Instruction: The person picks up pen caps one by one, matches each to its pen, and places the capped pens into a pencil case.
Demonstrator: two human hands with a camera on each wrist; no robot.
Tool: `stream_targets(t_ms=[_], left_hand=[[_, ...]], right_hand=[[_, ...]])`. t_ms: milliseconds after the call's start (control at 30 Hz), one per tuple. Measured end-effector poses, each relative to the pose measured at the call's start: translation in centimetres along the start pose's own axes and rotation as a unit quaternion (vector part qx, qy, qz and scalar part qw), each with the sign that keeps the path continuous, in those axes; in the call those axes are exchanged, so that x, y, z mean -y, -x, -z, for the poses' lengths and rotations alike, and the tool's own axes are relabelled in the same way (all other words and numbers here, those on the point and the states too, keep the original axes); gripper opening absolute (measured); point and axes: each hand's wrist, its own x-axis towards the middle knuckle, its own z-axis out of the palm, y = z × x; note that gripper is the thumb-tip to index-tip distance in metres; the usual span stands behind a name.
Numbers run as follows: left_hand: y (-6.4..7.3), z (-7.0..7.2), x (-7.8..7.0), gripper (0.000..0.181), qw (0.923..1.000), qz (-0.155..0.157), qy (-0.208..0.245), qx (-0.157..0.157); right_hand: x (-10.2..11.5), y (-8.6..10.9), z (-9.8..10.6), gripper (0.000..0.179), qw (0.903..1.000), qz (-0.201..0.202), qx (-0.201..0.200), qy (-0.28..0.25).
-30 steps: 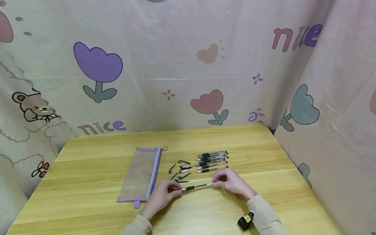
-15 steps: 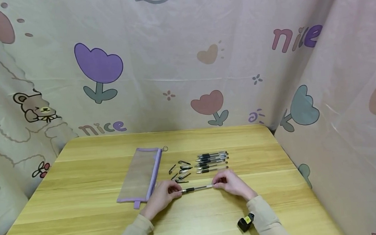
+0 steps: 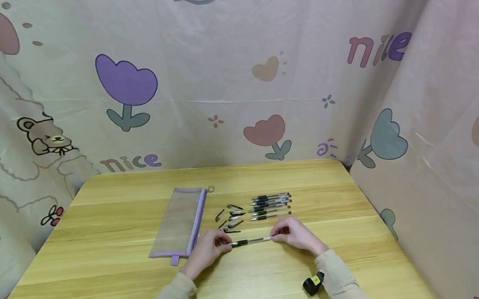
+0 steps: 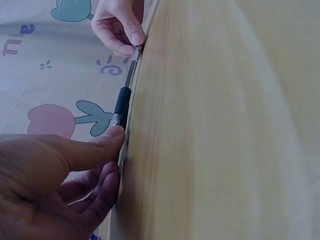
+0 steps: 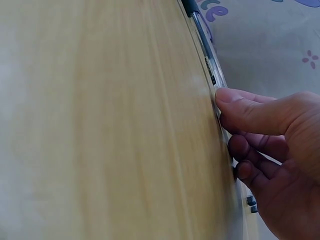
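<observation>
A clear gel pen with a black grip lies level, low over the table, between both hands. Its tip end is pinched by the thumb and fingers of my left hand, and those fingers hide the tip. At the other end my right hand pinches the pen's tail. In the left wrist view the black grip shows just beyond the left thumb. The right wrist view has the clear barrel running up from the right thumb. Just beyond the hands lie several loose black pen caps and a row of uncapped pens.
A mesh pouch with purple edging and a zipper lies left of the caps, close to the left hand. The wooden table backs onto a printed curtain. A black device sits at the right wrist.
Both hands keep their hold on the pen. Hands and pen have shifted very slightly toward the near edge; the caps, pens and pouch stay in place.
</observation>
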Motion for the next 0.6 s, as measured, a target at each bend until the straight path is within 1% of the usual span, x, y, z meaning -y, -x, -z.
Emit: stream_targets(t_ms=[267, 600], left_hand=[[0.02, -0.06, 0.07, 0.009, 1.0, 0.006, 0.007, -0.002], [0.05, -0.09, 0.08, 0.009, 0.9999, 0.006, -0.002, -0.011]], right_hand=[[-0.03, 0.06, 0.02, 0.007, 1.0, 0.005, 0.003, 0.0], [-0.06, 0.1, -0.03, 0.008, 0.9999, -0.001, 0.01, -0.012]])
